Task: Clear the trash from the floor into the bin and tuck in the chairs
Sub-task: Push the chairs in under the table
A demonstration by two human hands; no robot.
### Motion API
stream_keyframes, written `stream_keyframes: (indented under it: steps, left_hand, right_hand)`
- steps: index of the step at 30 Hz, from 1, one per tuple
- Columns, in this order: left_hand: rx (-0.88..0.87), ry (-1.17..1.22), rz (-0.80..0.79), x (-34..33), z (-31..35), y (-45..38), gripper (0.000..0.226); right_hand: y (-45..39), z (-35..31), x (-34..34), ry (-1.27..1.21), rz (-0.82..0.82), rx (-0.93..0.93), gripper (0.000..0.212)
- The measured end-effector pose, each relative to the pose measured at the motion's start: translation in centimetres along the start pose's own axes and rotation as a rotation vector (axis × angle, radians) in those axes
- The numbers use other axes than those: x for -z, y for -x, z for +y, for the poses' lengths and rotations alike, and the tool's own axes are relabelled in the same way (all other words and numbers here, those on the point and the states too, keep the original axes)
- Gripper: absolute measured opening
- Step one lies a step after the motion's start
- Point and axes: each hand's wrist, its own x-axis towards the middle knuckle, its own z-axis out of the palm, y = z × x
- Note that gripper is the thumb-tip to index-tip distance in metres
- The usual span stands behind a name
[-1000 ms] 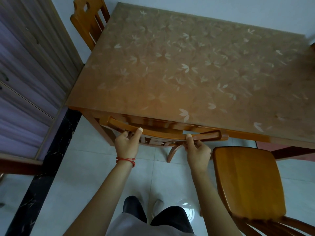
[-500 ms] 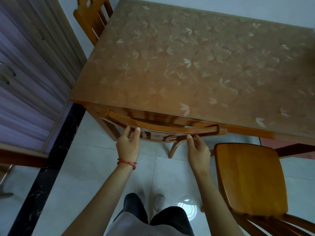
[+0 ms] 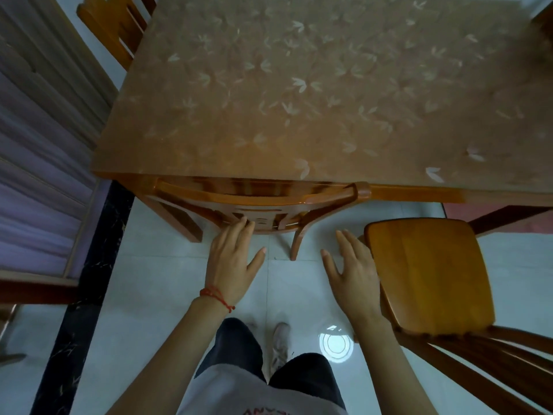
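Observation:
A wooden chair (image 3: 254, 199) stands pushed under the near edge of the table (image 3: 329, 94); only its curved backrest and one leg show. My left hand (image 3: 232, 262) hovers open just below that backrest, fingers spread, holding nothing. My right hand (image 3: 354, 274) is open too, beside the left edge of a second wooden chair (image 3: 425, 274), which stands out from the table at the right with its seat fully in sight. No trash or bin is visible.
A third chair (image 3: 116, 28) stands at the table's far left corner. A cabinet with purple panels (image 3: 36, 145) lines the left side, behind a black floor strip (image 3: 89, 280). White floor tiles lie under my feet (image 3: 279, 345).
Both hands have let go of the backrest of the tucked chair and drawn back toward me, fingers spread. The view has tilted further down.

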Motion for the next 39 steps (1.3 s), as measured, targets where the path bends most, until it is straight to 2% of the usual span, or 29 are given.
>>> stream_keyframes:
  steps: [6,13,19,23,32,39]
  left_hand:
    - [-0.262,-0.119,-0.09,-0.4,1.0,-1.4,0.055]
    - [-0.542,-0.107,-0.194,0.2,0.5,-3.9,0.052]
    - [-0.751,-0.096,-0.299,-0.8,2.5,-3.0,0.051]
    - [-0.95,-0.073,-0.393,-2.0,5.8,-0.6,0.053]
    - [-1.387,-0.029,-0.49,-4.9,13.5,8.9,0.057]
    - [-1.548,-0.007,-0.607,-6.1,15.9,18.4,0.052]
  right_hand:
    - [2.4,0.8,0.1,0.076,0.082,-0.105,0.05]
    - [6.8,-1.3,-0.9,0.076,0.287,-0.395,0.048]
    - [12.4,-2.4,-1.4,0.04,0.38,-0.634,0.051]
    - [16.9,-2.4,-1.5,0.06,0.44,-0.774,0.053]
    - [29.9,-3.0,-2.1,0.066,0.736,-1.121,0.047]
    - [40.1,-4.6,-3.0,0.107,0.899,-1.315,0.045]
